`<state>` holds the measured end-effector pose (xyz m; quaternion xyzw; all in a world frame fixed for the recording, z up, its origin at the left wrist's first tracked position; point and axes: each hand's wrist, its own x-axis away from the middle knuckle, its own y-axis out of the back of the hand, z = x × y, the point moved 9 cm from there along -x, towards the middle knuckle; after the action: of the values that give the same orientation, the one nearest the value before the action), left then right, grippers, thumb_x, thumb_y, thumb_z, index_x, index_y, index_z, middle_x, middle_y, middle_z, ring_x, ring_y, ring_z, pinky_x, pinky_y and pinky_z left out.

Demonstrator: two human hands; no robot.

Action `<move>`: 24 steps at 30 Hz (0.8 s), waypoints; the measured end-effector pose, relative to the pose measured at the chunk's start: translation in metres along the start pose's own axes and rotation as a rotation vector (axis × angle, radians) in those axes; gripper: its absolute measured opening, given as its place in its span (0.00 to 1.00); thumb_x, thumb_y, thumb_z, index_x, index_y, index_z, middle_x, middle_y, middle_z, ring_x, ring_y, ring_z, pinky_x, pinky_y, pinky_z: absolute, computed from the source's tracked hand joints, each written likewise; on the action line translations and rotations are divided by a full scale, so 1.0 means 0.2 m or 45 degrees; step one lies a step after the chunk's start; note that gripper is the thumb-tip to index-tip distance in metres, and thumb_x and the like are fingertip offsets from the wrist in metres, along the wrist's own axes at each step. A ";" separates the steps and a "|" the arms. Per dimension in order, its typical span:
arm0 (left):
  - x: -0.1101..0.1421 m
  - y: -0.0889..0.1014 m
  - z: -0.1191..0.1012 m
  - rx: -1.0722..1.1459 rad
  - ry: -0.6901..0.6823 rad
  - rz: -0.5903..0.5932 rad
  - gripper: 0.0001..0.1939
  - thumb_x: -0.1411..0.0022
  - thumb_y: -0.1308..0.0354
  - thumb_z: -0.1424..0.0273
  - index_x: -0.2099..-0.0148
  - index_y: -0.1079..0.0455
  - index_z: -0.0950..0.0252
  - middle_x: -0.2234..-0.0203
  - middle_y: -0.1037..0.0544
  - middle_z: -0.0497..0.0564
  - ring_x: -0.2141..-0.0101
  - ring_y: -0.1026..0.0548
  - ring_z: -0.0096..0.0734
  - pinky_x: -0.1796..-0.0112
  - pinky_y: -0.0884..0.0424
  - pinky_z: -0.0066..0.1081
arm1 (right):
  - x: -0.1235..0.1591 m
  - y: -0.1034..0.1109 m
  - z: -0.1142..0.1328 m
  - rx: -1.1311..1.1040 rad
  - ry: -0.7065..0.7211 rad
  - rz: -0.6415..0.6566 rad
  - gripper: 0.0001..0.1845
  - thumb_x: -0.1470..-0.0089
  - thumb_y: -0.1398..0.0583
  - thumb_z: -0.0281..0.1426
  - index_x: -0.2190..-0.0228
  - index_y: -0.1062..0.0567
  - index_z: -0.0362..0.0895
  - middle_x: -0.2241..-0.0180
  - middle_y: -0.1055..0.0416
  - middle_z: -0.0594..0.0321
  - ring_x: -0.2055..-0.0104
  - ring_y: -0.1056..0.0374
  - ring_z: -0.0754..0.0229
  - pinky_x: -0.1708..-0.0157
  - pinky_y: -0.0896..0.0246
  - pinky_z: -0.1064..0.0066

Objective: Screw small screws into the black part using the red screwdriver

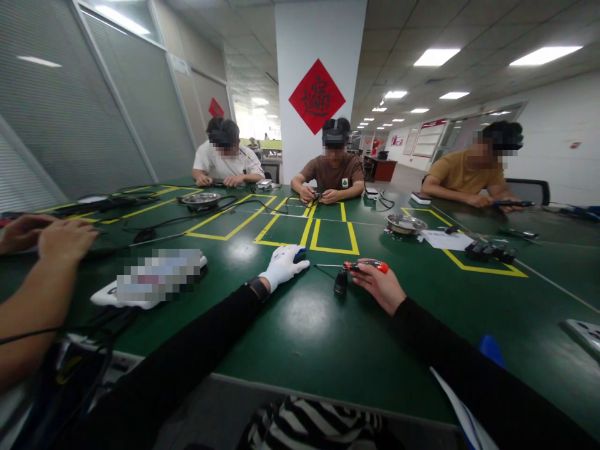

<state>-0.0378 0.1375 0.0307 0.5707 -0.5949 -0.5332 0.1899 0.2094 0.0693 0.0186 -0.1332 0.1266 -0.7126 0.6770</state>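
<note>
My right hand (382, 284) is bare and closed around the red and black handle of a screwdriver (359, 267). The screwdriver lies almost level, its thin metal shaft pointing left. Just below the front of its handle stands a small black cylindrical part (340, 282) on the table; whether the two touch, I cannot tell. My left hand (284, 265) wears a white glove with a blue palm side and rests low over the table. Its thumb is stretched out apart from the fingers, near the screwdriver's tip, and nothing shows in it.
The green table (300, 337) carries yellow tape outlines. A white device (150, 278), partly blurred, lies to the left beside another person's hands (68, 237). Metal bowls (405, 223) and several black parts (490, 250) sit farther off. Three people sit opposite; cables run across the left side.
</note>
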 end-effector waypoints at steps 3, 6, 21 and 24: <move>0.00 -0.01 0.00 -0.009 0.001 0.006 0.28 0.43 0.46 0.53 0.44 0.35 0.62 0.47 0.30 0.56 0.47 0.34 0.46 0.45 0.41 0.41 | 0.00 0.00 0.00 0.038 0.017 0.013 0.12 0.56 0.34 0.26 0.66 0.27 0.40 0.68 0.23 0.55 0.68 0.24 0.58 0.70 0.27 0.70; 0.00 -0.01 -0.01 -0.041 -0.010 0.011 0.29 0.43 0.47 0.51 0.44 0.34 0.62 0.47 0.30 0.57 0.47 0.33 0.47 0.46 0.41 0.41 | -0.01 0.00 0.01 0.123 0.058 0.017 0.11 0.55 0.36 0.28 0.66 0.28 0.41 0.68 0.23 0.56 0.67 0.25 0.59 0.69 0.27 0.69; 0.00 -0.09 -0.24 -0.060 -0.297 0.096 0.30 0.34 0.58 0.57 0.33 0.53 0.62 0.36 0.46 0.57 0.37 0.47 0.43 0.39 0.55 0.43 | 0.08 -0.16 0.16 1.510 0.387 0.110 0.13 0.64 0.37 0.18 0.74 0.29 0.44 0.66 0.35 0.60 0.66 0.33 0.56 0.60 0.43 0.63; 0.01 -0.13 -0.32 -0.013 -0.374 0.150 0.29 0.34 0.57 0.56 0.35 0.48 0.62 0.37 0.45 0.56 0.37 0.48 0.42 0.38 0.56 0.42 | 0.08 -0.20 0.16 1.684 0.367 0.076 0.13 0.62 0.34 0.21 0.73 0.30 0.45 0.70 0.35 0.59 0.67 0.33 0.53 0.64 0.44 0.62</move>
<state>0.0274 0.1155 0.0310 0.4498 -0.6459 -0.6019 0.1348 0.1834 0.0545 0.0632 0.4090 -0.2434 -0.6317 0.6119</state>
